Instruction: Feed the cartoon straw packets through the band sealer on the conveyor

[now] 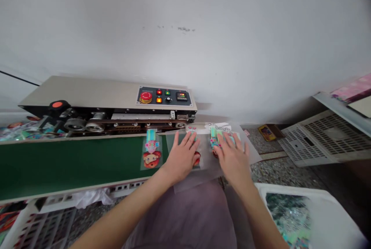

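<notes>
My left hand (pixel 182 157) lies palm down, fingers stretched out, over a clear packet (pixel 198 160) with a red-haired cartoon picture, mostly hidden under it. My right hand (pixel 235 157) rests with spread fingers on a group of colourful packets (pixel 213 136) on the translucent sheet (pixel 252 149). Neither hand visibly grips anything. Left of my hands, another clear packet (pixel 151 157) with a red-haired cartoon figure lies on the green conveyor belt (pixel 75 162). Its top edge reaches the band sealer (pixel 104 94) behind the belt.
The sealer's control panel (pixel 164 96) has a red stop button and lit digits. A white tub (pixel 327 210) with shiny packets stands at lower right. A grey plastic crate (pixel 321 135) tilts at right. White baskets (pixel 43 226) sit below the belt. A wall rises behind.
</notes>
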The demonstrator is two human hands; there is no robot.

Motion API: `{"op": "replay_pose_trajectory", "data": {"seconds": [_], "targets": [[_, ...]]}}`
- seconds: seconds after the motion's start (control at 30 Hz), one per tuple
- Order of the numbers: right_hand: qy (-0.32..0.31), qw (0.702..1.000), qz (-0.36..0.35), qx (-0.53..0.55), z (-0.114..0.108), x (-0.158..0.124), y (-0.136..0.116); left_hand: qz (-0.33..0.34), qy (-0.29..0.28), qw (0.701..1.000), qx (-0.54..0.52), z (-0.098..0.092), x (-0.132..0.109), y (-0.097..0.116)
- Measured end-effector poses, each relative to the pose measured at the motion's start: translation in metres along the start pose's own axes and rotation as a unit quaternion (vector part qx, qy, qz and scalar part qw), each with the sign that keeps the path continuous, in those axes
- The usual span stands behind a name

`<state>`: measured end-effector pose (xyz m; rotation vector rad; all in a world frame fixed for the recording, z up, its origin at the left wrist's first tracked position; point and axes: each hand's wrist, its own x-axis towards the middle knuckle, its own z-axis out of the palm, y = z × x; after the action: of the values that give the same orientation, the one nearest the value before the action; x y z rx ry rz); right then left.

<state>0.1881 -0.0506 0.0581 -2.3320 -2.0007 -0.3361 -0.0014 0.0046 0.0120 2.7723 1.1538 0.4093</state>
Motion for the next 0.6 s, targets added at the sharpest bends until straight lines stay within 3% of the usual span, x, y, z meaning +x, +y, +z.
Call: {"op": "replay_pose_trajectory", "data": {"seconds": [0.1,0.2,0.43,0.6], "targets": [[-0.045,0.997,0.069,-0.004,0.017,0.000,0.026,0.008,0.008,1.000,0.005,0.016,0.002,-0.001],[-0.057,0.996,0.061,-0.001,0.032,-0.001,0.022,0.000,0.012,1.000,0.013,0.020,-0.005,-0.009],[-0.048,0.999,0.004,0.020,0.022,0.001,-0.031,-0.080,0.002,0.995,0.051,-0.006,-0.024,-0.022],[-0.019,1.000,-0.016,0.015,0.022,0.000,-0.027,-0.088,0.027,0.995,0.028,-0.023,-0.012,-0.009]]}}
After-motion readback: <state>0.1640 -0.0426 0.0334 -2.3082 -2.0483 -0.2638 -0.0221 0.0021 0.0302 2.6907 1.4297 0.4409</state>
